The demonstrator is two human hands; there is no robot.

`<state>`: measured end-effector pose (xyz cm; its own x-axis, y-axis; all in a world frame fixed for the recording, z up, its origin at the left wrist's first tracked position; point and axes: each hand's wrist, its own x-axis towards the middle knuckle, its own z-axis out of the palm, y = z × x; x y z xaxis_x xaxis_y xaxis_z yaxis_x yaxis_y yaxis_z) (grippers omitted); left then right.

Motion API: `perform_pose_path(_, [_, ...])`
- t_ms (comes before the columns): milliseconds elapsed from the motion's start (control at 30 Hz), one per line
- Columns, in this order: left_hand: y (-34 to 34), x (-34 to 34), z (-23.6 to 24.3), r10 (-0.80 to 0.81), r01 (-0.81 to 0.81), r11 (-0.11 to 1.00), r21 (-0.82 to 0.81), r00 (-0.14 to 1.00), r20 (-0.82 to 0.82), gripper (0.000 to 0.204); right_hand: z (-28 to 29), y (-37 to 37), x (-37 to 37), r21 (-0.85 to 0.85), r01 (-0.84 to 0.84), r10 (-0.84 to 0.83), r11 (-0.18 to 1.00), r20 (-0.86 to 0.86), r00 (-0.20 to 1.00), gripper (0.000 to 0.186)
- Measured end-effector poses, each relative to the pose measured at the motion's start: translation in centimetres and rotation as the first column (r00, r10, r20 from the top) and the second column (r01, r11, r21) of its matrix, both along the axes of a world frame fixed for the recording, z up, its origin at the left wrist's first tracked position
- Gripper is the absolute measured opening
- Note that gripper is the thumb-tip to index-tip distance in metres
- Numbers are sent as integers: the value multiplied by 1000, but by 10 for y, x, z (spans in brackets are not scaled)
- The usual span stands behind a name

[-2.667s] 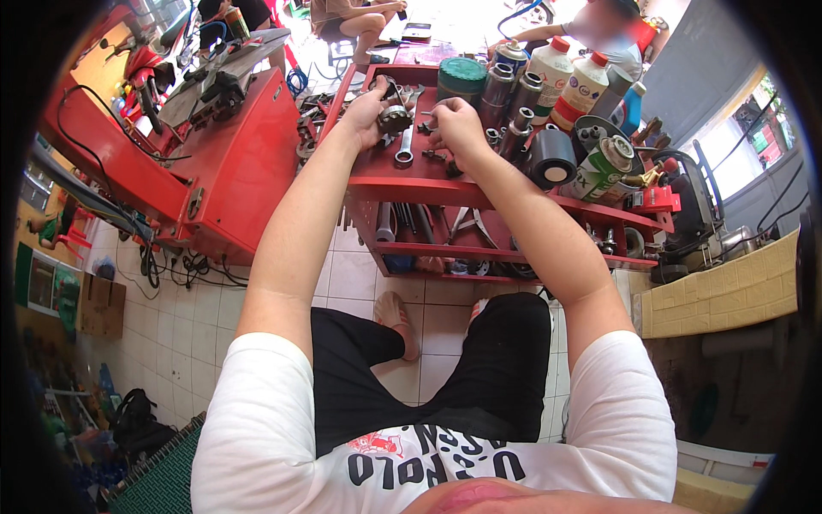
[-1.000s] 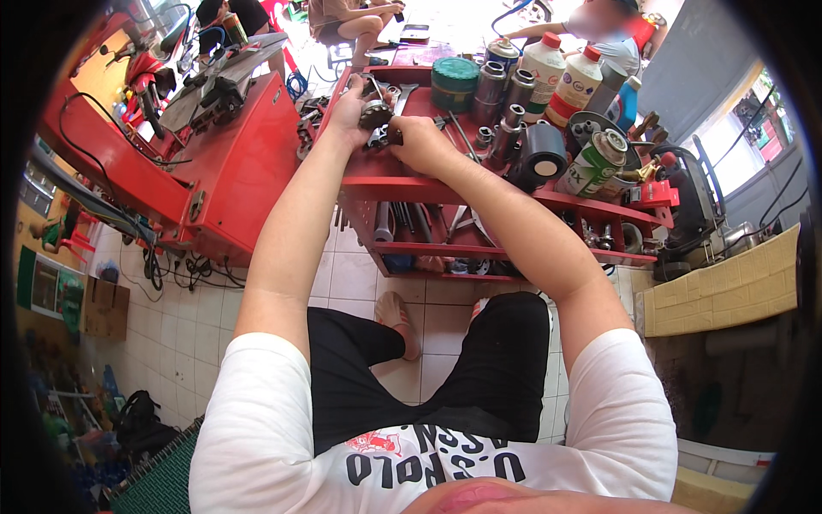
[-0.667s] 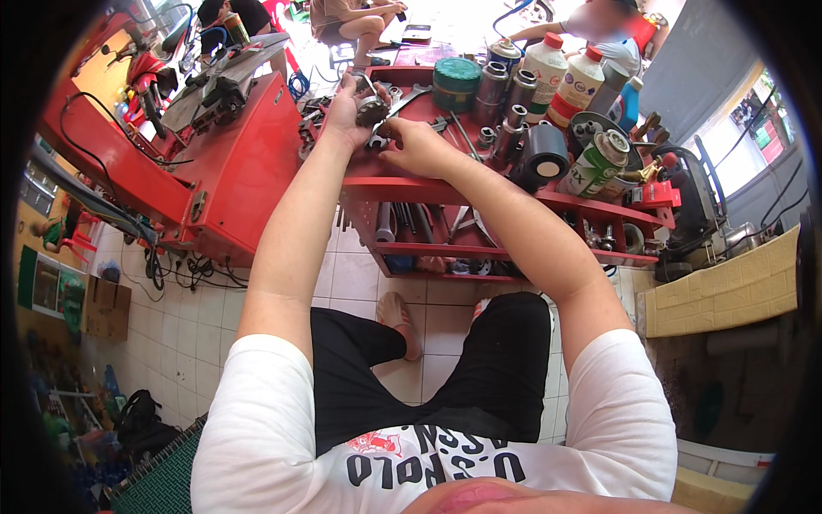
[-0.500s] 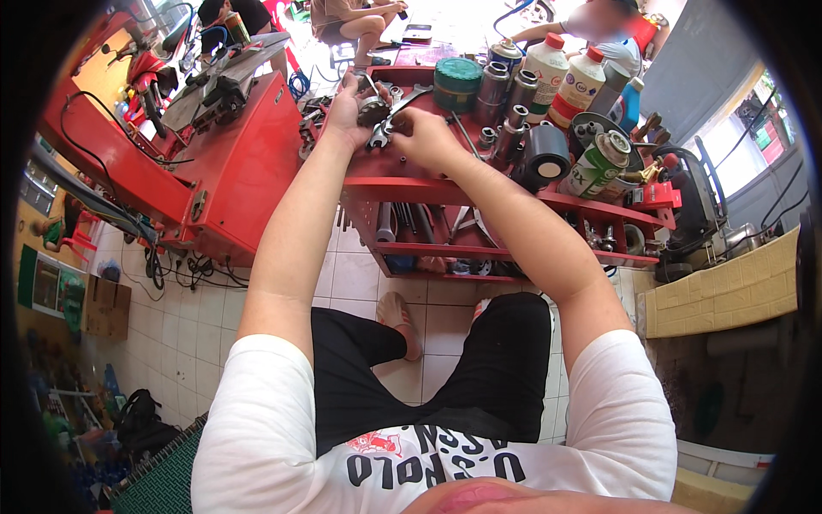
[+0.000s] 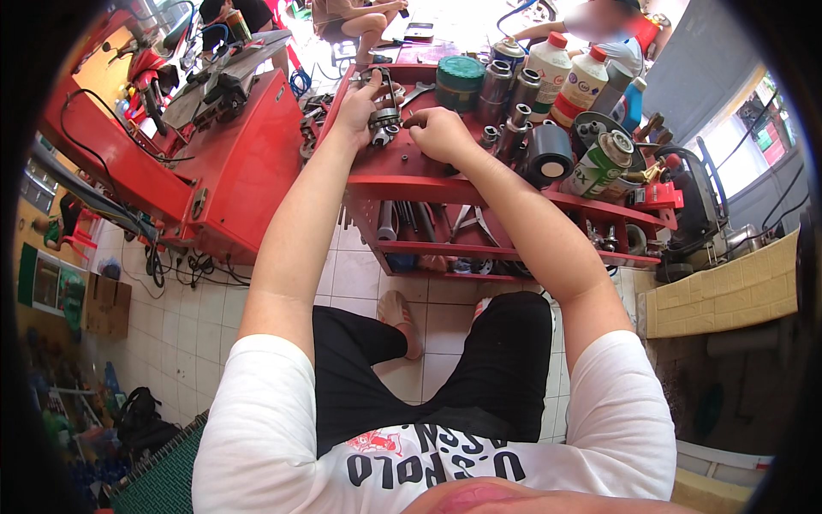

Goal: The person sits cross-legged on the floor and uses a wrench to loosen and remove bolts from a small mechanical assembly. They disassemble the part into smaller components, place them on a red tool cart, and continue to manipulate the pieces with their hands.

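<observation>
At the top of the red tool cart (image 5: 428, 178), my left hand (image 5: 358, 110) is closed around a round, ringed metal part (image 5: 385, 118); fingers and thumb cover some of it. Just to its right is my right hand (image 5: 443, 134), fingers drawn together in a pinch. Whatever lies between those fingertips, if anything, is too small to make out. Below the held part, spanners (image 5: 387, 135) lie on the cart top. A small dark nut-like piece (image 5: 405, 158) sits near the front edge.
Right of my hands stand a green tub (image 5: 460, 83), several metal sockets (image 5: 497, 86), two white bottles (image 5: 548, 68) with red caps, a black cylinder (image 5: 550, 154) and a spray can (image 5: 602, 163). A red machine cabinet (image 5: 244, 171) is at left. Other people sit beyond the cart.
My right hand has drawn away to the right from the spanners and the metal part. My left hand has turned the part, so its ringed side shows instead of the dark toothed face.
</observation>
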<state>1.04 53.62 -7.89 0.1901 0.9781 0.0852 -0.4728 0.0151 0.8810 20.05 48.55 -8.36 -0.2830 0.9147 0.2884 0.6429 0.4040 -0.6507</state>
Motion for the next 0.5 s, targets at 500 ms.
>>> perform_pose_path(500, [-13, 14, 2, 98, -80, 985, 156, 989, -109, 46, 6, -4, 3, -64, 62, -66, 996, -70, 995, 30])
